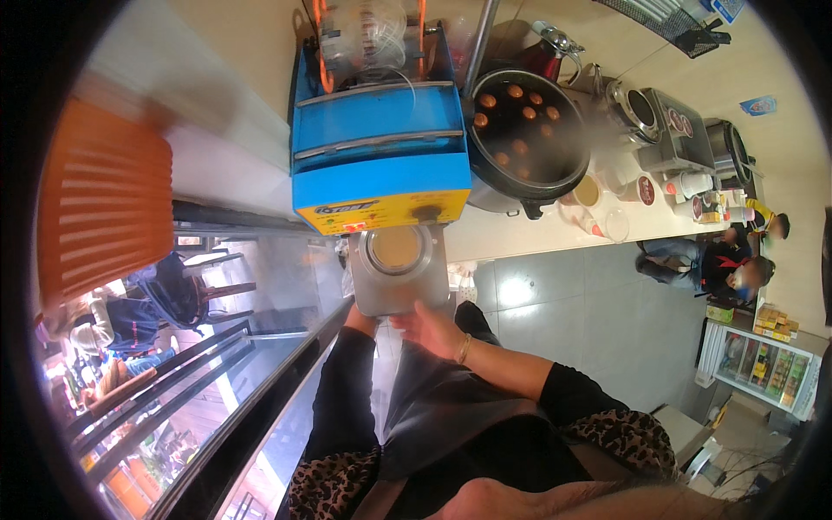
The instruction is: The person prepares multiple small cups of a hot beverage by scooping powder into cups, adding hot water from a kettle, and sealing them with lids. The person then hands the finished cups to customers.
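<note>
A blue and yellow cup-sealing machine (pixel 383 170) stands before me, with its metal cup tray (pixel 396 296) out at the front. In the tray's round opening sits a cup with a pale tan drink (pixel 394 247). My right hand (pixel 432 331) is at the tray's near edge, thumb and fingers apart; whether it bears on the tray is unclear. My left hand (pixel 362 320) reaches to the tray's near left corner, its fingers hidden underneath. Clear film or plastic shows on the orange-rimmed reel at the machine's top.
Right of the machine, a steaming pot of eggs in dark liquid (pixel 520 130) stands on the counter (pixel 494 237), with plastic cups (pixel 614 224) and a steel kettle (pixel 634 110) beyond. An orange plastic basket (pixel 107 201) is at left. Several people are farther off on both sides.
</note>
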A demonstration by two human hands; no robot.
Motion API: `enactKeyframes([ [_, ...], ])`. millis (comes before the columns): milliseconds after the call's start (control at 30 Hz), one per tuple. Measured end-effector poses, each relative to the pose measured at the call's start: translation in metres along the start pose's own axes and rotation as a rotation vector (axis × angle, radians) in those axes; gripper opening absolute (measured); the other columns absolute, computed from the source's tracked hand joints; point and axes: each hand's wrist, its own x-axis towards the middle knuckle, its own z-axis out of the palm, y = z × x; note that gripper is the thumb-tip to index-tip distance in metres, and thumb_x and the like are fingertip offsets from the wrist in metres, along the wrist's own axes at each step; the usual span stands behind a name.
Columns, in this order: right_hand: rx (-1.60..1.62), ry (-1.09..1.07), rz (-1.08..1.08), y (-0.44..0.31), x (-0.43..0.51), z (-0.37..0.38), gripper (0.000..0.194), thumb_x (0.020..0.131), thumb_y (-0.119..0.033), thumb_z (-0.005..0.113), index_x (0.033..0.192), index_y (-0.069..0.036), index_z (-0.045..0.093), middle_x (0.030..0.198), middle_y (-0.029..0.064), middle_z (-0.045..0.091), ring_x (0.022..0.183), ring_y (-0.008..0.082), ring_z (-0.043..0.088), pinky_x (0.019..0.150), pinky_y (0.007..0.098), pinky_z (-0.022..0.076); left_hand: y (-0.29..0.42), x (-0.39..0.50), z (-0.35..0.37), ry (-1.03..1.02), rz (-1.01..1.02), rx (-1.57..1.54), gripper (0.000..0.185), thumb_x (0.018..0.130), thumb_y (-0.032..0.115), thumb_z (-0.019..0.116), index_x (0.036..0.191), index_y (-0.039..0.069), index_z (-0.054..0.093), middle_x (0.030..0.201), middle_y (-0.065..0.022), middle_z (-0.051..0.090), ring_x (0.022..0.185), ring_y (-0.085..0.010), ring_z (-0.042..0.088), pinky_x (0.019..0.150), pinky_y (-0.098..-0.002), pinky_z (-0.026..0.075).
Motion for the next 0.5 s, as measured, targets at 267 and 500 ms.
enactKeyframes([
  [267, 0.058, -0.012, -0.091, -0.020, 0.019, -0.001, 0.045, 0.109, -0.043, 0.055, 0.130, -0.005, 0.062, 0.123, 0.0136, 0.071, 0.115, 0.0217, 0.067, 0.098, 0.0370, 0.0532, -0.007, 0.012, 0.006, 0.060, -0.037, 0.060, 0.042, 0.085, 0.027, 0.075, 0.122, 0.009, 0.069, 0.115, -0.0144, 0.073, 0.104, -0.0355, 0.069, 0.090, -0.0456, 0.053],
  [500, -0.003, 0.001, -0.173, -0.042, 0.041, 0.006, 0.037, 0.108, -0.036, 0.058, 0.124, -0.004, 0.066, 0.121, 0.0121, 0.072, 0.112, 0.0200, 0.068, 0.097, 0.0356, 0.0541, -0.004, 0.000, -0.006, -0.036, -0.070, 0.253, 0.038, 0.086, 0.025, 0.075, 0.120, 0.009, 0.070, 0.111, -0.0147, 0.074, 0.101, -0.0360, 0.070, 0.088, -0.0457, 0.054],
])
